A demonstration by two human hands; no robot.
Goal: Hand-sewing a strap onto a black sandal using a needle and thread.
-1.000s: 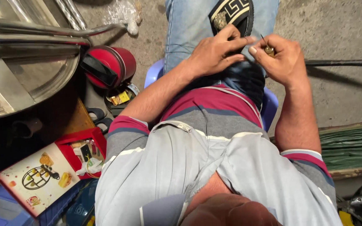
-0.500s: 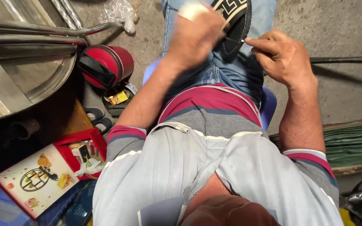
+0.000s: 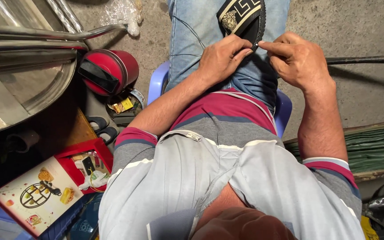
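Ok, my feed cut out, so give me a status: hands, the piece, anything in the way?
Left hand and right hand both pinching the edge of the black slipper on the lap. Thin thread trails over the jeans. Nothing in the way.

the black sandal (image 3: 242, 20) runs off the top edge, its heel unseen.

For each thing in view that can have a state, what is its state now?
Left hand: pinching the slipper's edge.
Right hand: fingertips pinched at the same edge.
Slipper: black with gold pattern, resting on the lap, held by both hands.
Red box: open, small items inside.
Red canister: lying on its side.
Plastic bag: crumpled on the floor.
Stool: occupied, the person sits on it.
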